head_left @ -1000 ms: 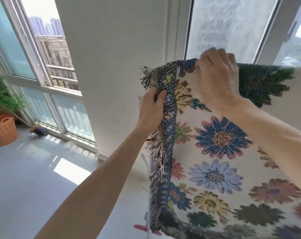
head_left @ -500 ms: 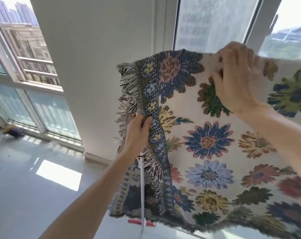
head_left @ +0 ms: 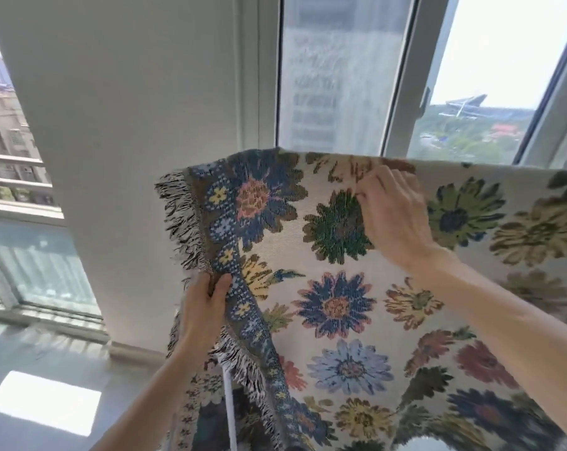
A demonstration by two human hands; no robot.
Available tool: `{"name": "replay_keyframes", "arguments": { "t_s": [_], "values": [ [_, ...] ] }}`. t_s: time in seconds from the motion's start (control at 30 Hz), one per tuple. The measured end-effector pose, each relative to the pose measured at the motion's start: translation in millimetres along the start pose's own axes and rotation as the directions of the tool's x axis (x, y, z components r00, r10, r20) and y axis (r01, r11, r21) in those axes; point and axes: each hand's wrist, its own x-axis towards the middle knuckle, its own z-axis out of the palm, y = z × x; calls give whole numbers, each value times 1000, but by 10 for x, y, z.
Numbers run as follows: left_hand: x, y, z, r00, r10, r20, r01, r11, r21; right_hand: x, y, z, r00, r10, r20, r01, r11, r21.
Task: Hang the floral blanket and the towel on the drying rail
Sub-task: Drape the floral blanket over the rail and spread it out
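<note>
The left hand (head_left: 204,307) has thumb and fingers clamped on the blue fringed border of the floral blanket (head_left: 340,304), while the right hand (head_left: 394,219) pinches a fold of cloth near the top edge. The blanket drapes down in front of the window (head_left: 334,73), beside a white wall (head_left: 129,109); a thin white pole (head_left: 229,415) shows below.

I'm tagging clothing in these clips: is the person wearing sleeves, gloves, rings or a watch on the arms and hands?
None show. The left hand and right hand are bare, with no gloves and no rings visible on the fingers. Both wrists and forearms are uncovered as far as the frame shows: no sleeves, watch or bracelet in view.
</note>
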Motion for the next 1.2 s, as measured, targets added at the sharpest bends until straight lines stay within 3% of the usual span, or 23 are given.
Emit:
{"name": "replay_keyframes", "arguments": {
  "t_s": [0.07,0.13,0.2,0.27,0.4,0.47,0.57,0.63,0.77,0.87,0.97,1.03,1.13,1.2],
  "values": [
    [-31,169,65,982,36,-185,-23,997,71,-129,140,-89,998,65,9,-65,998,-10],
    [-62,451,145,917,118,-382,-68,987,143,-140,291,-178,995,98,0,-98,994,-47],
    [-115,863,279,848,269,-456,-237,963,126,-90,460,-285,989,149,2,-149,986,-71],
    [-136,1266,492,805,448,-389,-410,894,182,-33,628,-366,980,194,40,-191,980,-64],
    [-2,2060,966,708,700,-95,-633,688,354,-35,1032,-531,951,300,73,-296,953,-62],
    [115,2408,1167,698,716,18,-658,631,411,-71,1270,-608,938,341,63,-336,939,-71],
    [213,2783,1483,740,619,264,-667,628,400,-167,1714,-713,914,380,141,-367,924,-105],
    [231,2860,1579,719,582,380,-695,615,373,-251,1939,-749,921,340,191,-342,939,-22],
    [213,2861,1731,725,622,297,-684,701,203,-401,2218,-821,965,217,147,-236,963,129],
    [112,2806,1898,717,677,166,-697,688,201,-465,2302,-824,986,157,61,-164,977,137],
    [-37,2697,2046,666,745,-49,-711,653,262,-483,2311,-808,995,83,-54,-77,992,102],
    [-125,2604,2100,595,791,-143,-729,606,317,-545,2311,-793,988,29,-154,-19,998,63],
    [-238,2382,2059,501,861,-84,-783,493,378,-765,2268,-714,964,-89,-249,78,996,-52],
    [-302,2171,2012,458,889,17,-799,403,445,-988,2192,-639,972,-109,-210,98,993,-60]
  ]
}}
